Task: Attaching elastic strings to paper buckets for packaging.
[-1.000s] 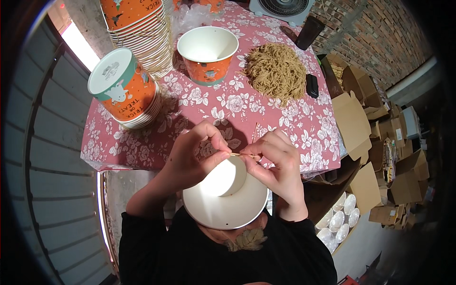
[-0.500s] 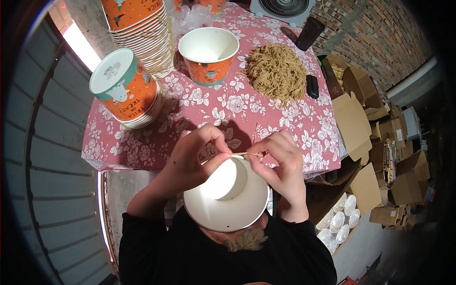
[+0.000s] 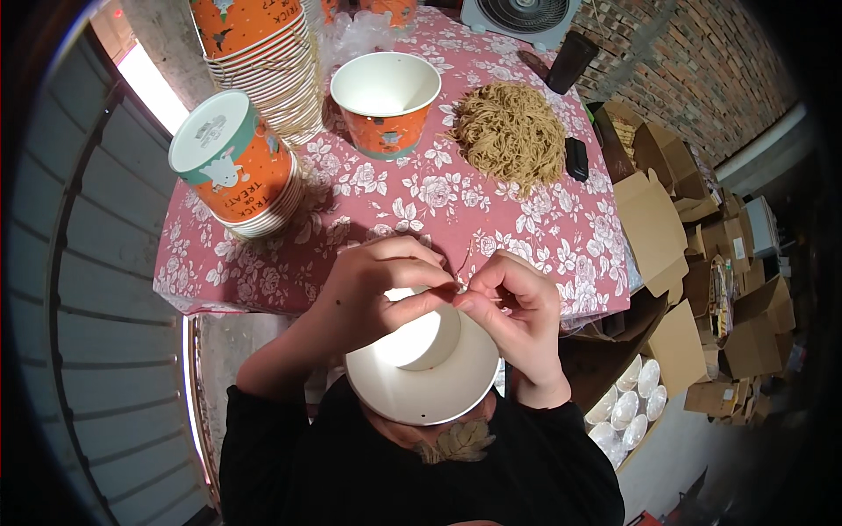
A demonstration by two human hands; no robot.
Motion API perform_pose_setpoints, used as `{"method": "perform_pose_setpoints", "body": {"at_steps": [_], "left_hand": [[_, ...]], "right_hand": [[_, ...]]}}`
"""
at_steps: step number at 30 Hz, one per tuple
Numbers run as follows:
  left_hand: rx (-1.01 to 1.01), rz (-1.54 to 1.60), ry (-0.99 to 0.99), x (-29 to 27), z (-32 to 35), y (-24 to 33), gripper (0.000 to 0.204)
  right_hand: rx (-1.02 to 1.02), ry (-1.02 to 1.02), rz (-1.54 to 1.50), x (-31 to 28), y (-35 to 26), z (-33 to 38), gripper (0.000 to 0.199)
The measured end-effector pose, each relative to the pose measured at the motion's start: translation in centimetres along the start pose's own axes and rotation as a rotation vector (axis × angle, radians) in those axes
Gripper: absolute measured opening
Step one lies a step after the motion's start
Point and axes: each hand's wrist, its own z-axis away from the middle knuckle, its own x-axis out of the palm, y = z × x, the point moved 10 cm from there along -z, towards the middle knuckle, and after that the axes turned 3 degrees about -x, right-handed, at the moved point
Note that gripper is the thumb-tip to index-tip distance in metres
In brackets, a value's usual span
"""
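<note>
A paper bucket [image 3: 469, 377], white inside, rests against my body with its mouth turned up toward me and a small hole near its lower rim. Over its far rim my left hand [image 3: 386, 285] pinches a thin tan cord [image 3: 466, 256] between thumb and fingertips. My right hand [image 3: 519, 316] has its thumb and forefinger closed on the same cord, the two sets of fingertips almost touching. A loose length of cord rises beyond the fingers. The exact spot where cord and rim meet is hidden by my fingers.
On the flowered tablecloth [image 3: 438, 193] stand an upright orange bucket [image 3: 383, 131], upside-down buckets [image 3: 241, 180], a tall bucket stack [image 3: 272, 88] and a heap of tan cords [image 3: 513, 136]. A black object [image 3: 576, 159], a dark cup [image 3: 572, 63] and a fan [image 3: 522, 16] sit rightward. Cartons [image 3: 649, 228] crowd the right.
My left hand has moved right, bringing its fingertips up to those of my right hand. The stretch of cord between them is now mostly covered. The bucket has shifted slightly right.
</note>
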Motion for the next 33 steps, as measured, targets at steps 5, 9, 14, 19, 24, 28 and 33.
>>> {"method": "perform_pose_setpoints", "body": {"at_steps": [5,9,14,19,24,28,33], "left_hand": [[0.014,0.104,0.0,0.0,0.3,-0.3,0.025],[0.002,0.076,0.013,-0.2,0.4,-0.1,0.025],[0.005,-0.095,0.066,-0.1,0.7,0.0,0.021],[-0.01,-0.174,0.011,0.2,0.6,0.0,0.017],[-0.024,-0.167,-0.016,0.1,0.8,-0.1,0.012],[-0.087,-0.262,0.142,-2.0,-0.1,-0.9,0.008],[-0.225,-0.24,0.315,-5.6,-2.0,-6.2,0.011]], "right_hand": [[-0.087,-0.043,-0.21,0.2,-1.2,0.4,0.016],[-0.371,0.084,-0.264,-1.8,-3.1,1.5,0.022],[-0.543,0.0,-0.221,-0.9,-4.5,2.4,0.03],[-0.503,0.106,-0.246,-1.7,-3.7,2.6,0.03],[-0.518,0.14,-0.162,-2.5,-4.3,2.5,0.027],[-0.248,0.263,-0.187,-4.0,-2.2,1.7,0.013],[-0.147,0.267,-0.532,-5.9,0.2,1.3,0.039]]}}
